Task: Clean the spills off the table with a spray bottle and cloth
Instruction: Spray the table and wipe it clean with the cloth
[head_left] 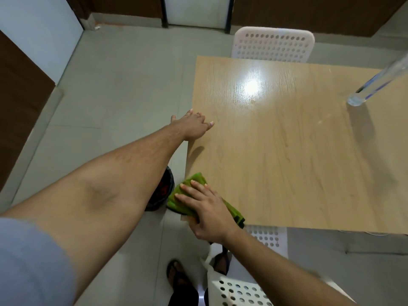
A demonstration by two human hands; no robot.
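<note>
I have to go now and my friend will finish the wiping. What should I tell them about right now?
Left hand: open, resting flat on the table's left edge, holding nothing.
Right hand: pressed flat on the green cloth at the near left corner, partly over the edge.
Clear bottle: stands at the far right of the table; its top is out of view.
Done: no spills show on the tabletop, though glare hides a patch.
Left: check the shiny patch, finish the corner, then put cloth and bottle away.
</note>
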